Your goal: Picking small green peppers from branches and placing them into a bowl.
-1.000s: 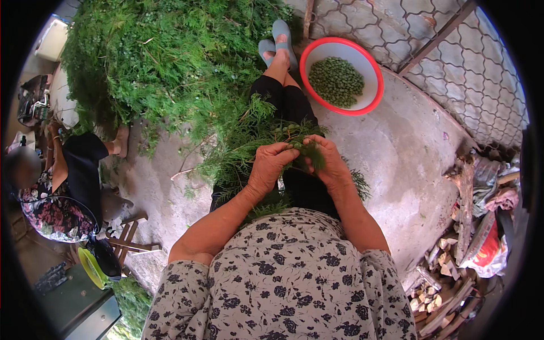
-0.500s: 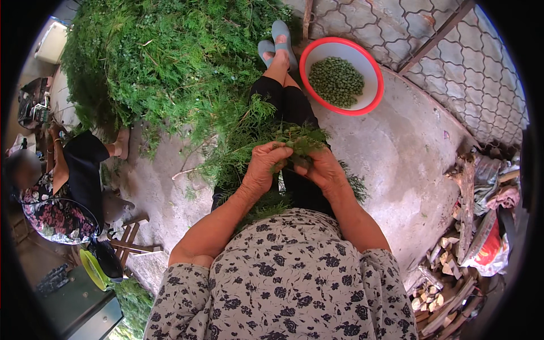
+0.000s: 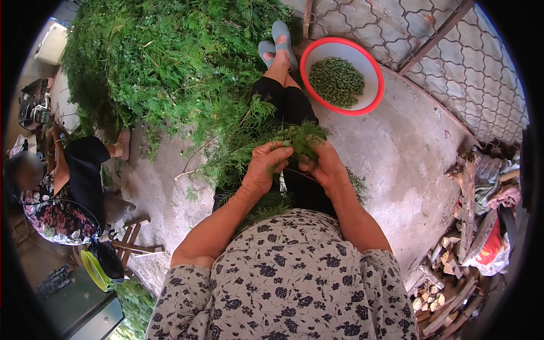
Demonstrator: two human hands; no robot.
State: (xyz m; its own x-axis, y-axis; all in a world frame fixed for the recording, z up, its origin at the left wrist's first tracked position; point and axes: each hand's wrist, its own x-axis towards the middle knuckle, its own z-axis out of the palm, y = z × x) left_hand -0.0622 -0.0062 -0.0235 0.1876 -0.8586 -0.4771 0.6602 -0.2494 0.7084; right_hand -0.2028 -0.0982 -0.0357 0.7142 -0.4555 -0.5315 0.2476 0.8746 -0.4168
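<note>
Over my lap, my left hand (image 3: 266, 164) is closed with thumb and finger pinching a green evergreen sprig (image 3: 300, 137). My right hand (image 3: 327, 167) is closed round the other side of the same sprig, its fingers partly hidden by the leaves. More feathery branches (image 3: 238, 153) lie across my legs and under my forearms. Beyond my right hand stands a white basin (image 3: 369, 69) with a red rim, holding many small green cones or berries (image 3: 336, 82).
A large heap of cut evergreen branches (image 3: 164, 62) covers the floor at the far left. Another person (image 3: 62, 187) sits at the left, near a wooden stool (image 3: 133, 243) and a yellow-green basin (image 3: 95, 270). Firewood (image 3: 447, 306) and bags lie at the right; a wire mesh (image 3: 464, 73) stands behind.
The sprig between my hands has turned and its leaves stand differently. My right hand has shifted slightly; my left hand stays nearly in place.
</note>
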